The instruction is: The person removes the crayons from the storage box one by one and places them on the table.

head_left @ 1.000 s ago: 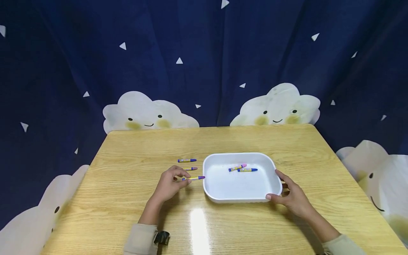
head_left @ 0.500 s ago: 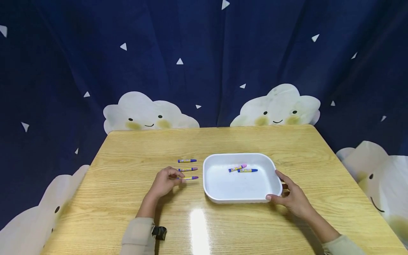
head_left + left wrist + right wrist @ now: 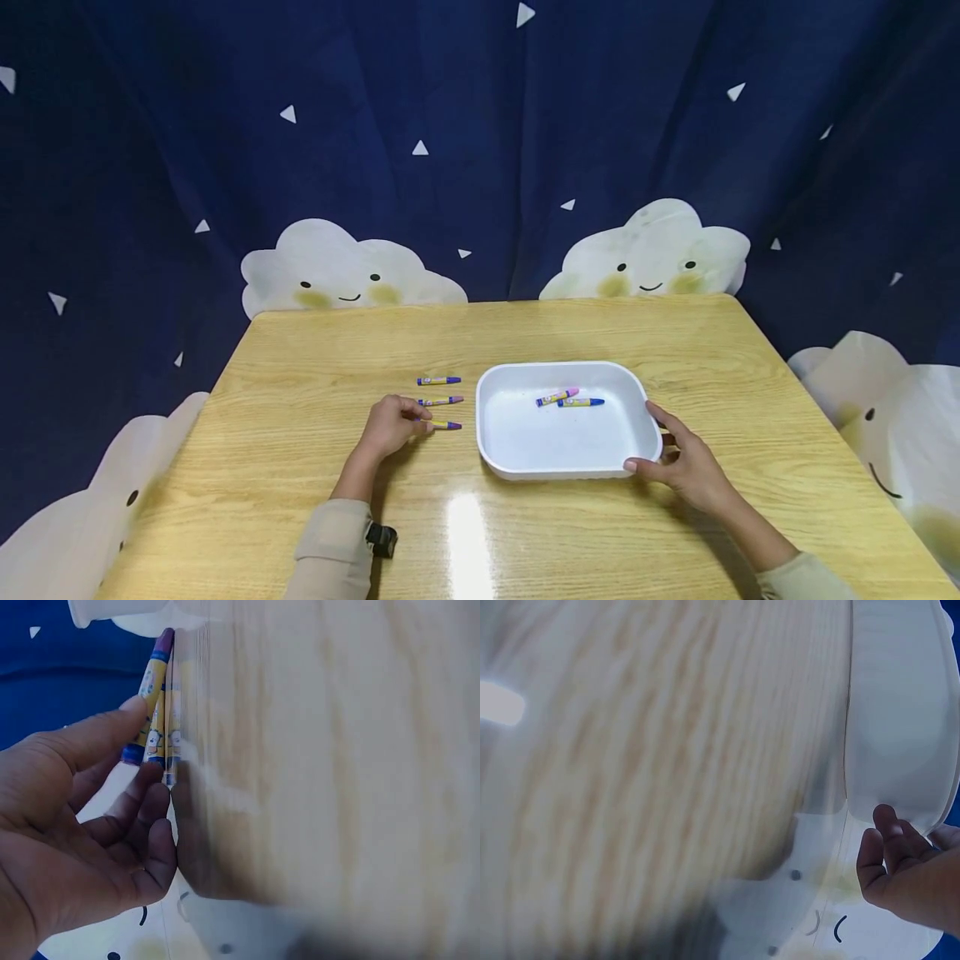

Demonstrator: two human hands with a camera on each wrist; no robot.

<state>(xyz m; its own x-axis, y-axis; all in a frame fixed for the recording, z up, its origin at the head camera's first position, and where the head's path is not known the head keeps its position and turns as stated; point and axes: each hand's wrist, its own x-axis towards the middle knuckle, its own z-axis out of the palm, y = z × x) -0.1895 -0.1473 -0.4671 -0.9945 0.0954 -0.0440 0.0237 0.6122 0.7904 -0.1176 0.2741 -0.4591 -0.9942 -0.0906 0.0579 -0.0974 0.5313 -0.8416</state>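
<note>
My left hand (image 3: 392, 427) pinches a purple-tipped crayon (image 3: 154, 671) between thumb and fingers, low over the table left of the white tray (image 3: 525, 454). In the head view its rear end is hidden by the fingers. Beyond it lie a mauve-tipped crayon (image 3: 442, 402) and a dark blue crayon (image 3: 438, 381), roughly parallel. Inside the tray a pink crayon (image 3: 557, 397) rests against a blue crayon (image 3: 581, 402). My right hand (image 3: 692, 468) holds the tray's right end, its thumb at the near corner and the fingers along the side.
The wooden table (image 3: 315, 358) ends at the back against a dark blue curtain (image 3: 480, 125) printed with clouds and triangles. A bright light reflection lies on the wood in front of the tray.
My left hand has drawn the purple-tipped crayon leftward, away from the tray's rim, and down beside the other crayons. The right hand and the tray have stayed in place.
</note>
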